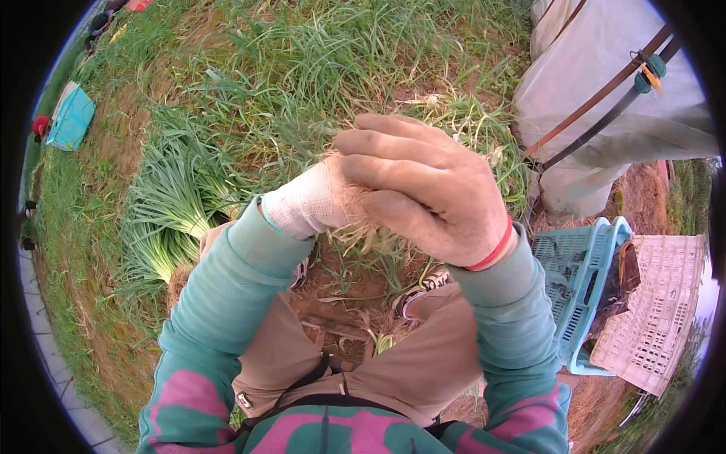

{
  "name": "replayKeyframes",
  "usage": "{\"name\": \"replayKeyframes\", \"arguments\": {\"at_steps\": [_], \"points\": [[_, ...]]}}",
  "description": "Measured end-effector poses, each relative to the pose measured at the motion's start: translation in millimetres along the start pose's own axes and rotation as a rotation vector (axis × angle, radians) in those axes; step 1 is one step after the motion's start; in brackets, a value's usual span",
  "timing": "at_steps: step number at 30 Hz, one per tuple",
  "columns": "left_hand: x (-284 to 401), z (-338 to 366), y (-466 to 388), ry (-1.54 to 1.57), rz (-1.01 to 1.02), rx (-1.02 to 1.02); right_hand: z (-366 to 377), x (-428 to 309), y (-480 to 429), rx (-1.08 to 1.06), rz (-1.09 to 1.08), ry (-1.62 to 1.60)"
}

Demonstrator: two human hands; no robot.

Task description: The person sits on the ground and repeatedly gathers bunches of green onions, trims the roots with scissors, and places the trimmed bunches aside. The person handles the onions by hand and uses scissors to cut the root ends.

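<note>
My right hand (425,181), in a soil-stained knit glove with a red band at the wrist, lies across my left hand (309,196), its fingers close together. Only the wrist and back of the left glove show; its fingers are hidden. Tan, hair-like roots (358,205) poke out between the hands, from a bunch of green plants held in the left hand. The right palm is turned away, so its grip is hidden. To the left, cut leek-like bundles (181,215) with pale stems and long green leaves lie heaped on the ground.
Stacked blue plastic crates (573,284) and a white crate (652,306) stand at right. Behind them hang plastic sheeting (590,85) and a rusty pole (595,93). A turquoise crate (72,119) sits far left. Tangled green plants (317,62) grow ahead. More rooted stems (384,342) lie between my legs.
</note>
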State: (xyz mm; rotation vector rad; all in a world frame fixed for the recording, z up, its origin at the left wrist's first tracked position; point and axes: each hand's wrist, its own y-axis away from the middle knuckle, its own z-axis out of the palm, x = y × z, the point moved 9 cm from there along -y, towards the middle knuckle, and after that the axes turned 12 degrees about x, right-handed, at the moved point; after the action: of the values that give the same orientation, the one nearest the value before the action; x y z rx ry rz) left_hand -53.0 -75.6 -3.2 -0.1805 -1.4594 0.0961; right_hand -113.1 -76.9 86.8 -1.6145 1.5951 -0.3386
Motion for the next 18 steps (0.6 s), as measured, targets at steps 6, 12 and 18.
{"name": "replayKeyframes", "arguments": {"at_steps": [6, 12, 18], "points": [[14, 1, -19, -0.036, 0.083, -0.024, -14, 52, 29, 0.593, 0.653, -0.872], [30, -15, -25, 0.208, -0.022, 0.264, 41, 41, 41, 0.182, 0.854, -0.460], [32, -22, -33, 0.312, -0.009, 0.266, 30, 46, 51, 0.126, 0.905, -0.027]]}}
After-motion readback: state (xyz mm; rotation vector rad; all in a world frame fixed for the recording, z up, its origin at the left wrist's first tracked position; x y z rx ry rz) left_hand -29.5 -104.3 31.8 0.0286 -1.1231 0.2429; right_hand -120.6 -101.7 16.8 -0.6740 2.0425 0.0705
